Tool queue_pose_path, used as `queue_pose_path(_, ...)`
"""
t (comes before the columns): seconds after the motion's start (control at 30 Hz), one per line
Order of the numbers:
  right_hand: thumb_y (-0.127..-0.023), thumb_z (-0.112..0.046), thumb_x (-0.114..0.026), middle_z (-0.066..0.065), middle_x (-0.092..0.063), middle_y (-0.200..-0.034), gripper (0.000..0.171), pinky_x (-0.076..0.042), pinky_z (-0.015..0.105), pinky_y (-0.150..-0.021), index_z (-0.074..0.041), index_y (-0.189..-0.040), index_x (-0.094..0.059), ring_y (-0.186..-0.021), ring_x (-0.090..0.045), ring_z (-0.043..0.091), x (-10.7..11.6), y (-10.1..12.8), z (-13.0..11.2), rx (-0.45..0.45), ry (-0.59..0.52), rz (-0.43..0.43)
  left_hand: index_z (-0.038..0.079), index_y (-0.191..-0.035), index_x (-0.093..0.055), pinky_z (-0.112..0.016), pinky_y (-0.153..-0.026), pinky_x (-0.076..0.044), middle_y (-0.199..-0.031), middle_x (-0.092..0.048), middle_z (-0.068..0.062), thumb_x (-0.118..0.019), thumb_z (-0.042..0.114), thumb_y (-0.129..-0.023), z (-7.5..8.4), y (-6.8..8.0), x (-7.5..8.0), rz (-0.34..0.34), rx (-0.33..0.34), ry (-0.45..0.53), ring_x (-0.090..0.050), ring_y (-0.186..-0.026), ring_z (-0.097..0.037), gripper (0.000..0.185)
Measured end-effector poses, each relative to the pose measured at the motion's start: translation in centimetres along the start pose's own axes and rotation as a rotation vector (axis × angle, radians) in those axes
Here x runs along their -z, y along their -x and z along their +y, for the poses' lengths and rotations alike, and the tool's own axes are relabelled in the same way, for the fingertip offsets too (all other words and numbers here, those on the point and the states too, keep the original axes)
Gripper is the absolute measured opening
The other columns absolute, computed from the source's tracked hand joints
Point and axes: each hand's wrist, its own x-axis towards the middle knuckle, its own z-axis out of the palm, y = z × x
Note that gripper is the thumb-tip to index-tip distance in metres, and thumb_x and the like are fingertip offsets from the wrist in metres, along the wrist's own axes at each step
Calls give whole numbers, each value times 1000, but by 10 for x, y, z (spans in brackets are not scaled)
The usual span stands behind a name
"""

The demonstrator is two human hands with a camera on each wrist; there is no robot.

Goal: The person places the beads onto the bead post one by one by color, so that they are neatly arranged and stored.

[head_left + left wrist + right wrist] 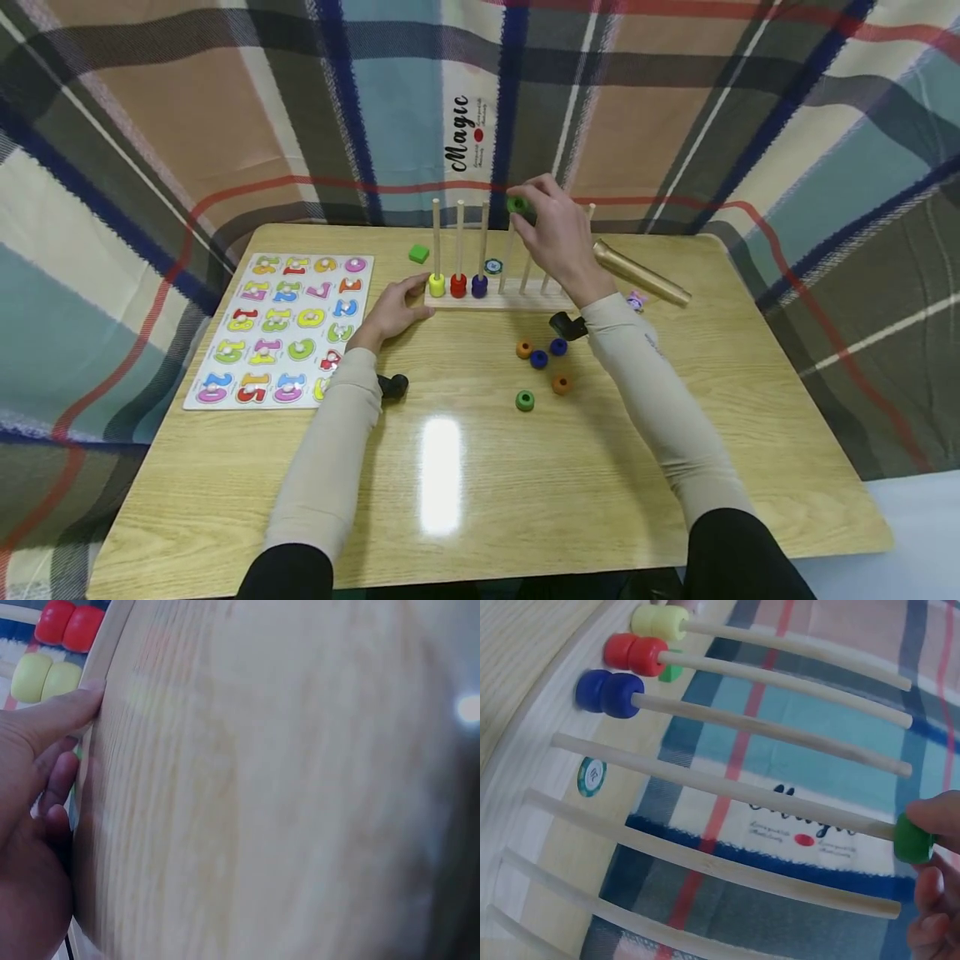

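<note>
A wooden peg stand [491, 302] stands at the back of the table. Yellow [437, 286], red [458, 286] and blue beads [479, 287] sit in pairs at the bottoms of its first three pegs. My right hand [557, 239] pinches a green bead [913, 838] between thumb and fingers, at the tip of the fourth peg [727, 782]. The bead seems to be right on the peg's end. With thumb and fingers, my left hand [393, 312] holds the left end of the stand's base; part of this grip is hidden in the left wrist view.
Loose orange [561, 384], blue [538, 359] and green beads [525, 401] lie in front of the stand. A number board [281, 333] lies at left. Behind the stand are a green block [418, 253] and a round token [492, 266]; a gold tube [642, 273] lies at right.
</note>
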Motion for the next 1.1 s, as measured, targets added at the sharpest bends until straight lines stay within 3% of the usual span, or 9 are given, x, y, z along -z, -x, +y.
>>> queue_pose_path(0.33, -105, -16, -71, 16, -70, -136, 38, -62, 49, -90, -10, -142, -68, -108, -72, 35, -5, -1, -1, -81, -3, -84, 8, -166, -39, -56, -129, -27, -148, -54, -28, -74, 10, -101, -2, 0, -1, 9, 1, -2, -46, -145, -43, 74)
queue_pose_path(0.43, -105, -17, -71, 16, -72, -135, 40, -60, 45, -78, -9, -143, -66, -93, -71, 33, -6, 1, 0, -78, -3, -89, 8, -166, -40, -56, -129, -27, -148, -55, -28, -74, 10, -101, -3, 1, -1, 12, 0, -2, -46, -145, -43, 74)
queue_pose_path(0.53, -105, -19, -70, 15, -71, -138, 41, -51, 42, -61, -8, -144, -65, -72, -63, 32, -8, 4, 1, -72, -10, -79, 9, -166, -40, -56, -129, -27, -149, -55, -28, -74, 11, -101, -2, 1, -1, 13, 3, -5, -46, -145, -43, 74)
queue_pose_path(0.7, -105, -20, -69, 13, -67, -139, 37, -41, 38, -55, -7, -140, -68, -69, -56, 28, -8, 17, 1, -25, -10, -8, 10, -167, -39, -56, -129, -28, -152, -53, -28, -74, 13, -102, 0, 1, -3, 6, 21, -12, -45, -147, -43, 74)
queue_pose_path(0.83, -104, -17, -69, 15, -68, -123, 28, -37, 35, -48, -3, -128, -73, -57, -46, 22, -6, 45, 2, 56, -9, -8, 11, -167, -38, -56, -129, -29, -154, -52, -28, -74, 14, -102, 1, 2, -4, 3, 30, -10, -44, -147, -43, 75)
queue_pose_path(0.9, -103, -17, -70, 13, -72, -112, 23, -37, 31, -46, -2, -120, -76, -54, -46, 17, -5, 63, 1, 78, -8, -112, 10, -167, -38, -57, -128, -30, -154, -52, -28, -73, 14, -102, 1, 2, -3, 3, 28, -8, -44, -147, -43, 74)
queue_pose_path(1.1, -100, -30, -76, 0, -75, -87, 26, -53, 31, -58, -7, -113, -76, -66, -62, 9, -8, 122, -4, 22, 54, -682, 8, -167, -37, -56, -129, -27, -155, -51, -29, -73, 12, -102, 2, 2, 0, -1, 17, 4, -43, -148, -44, 74)
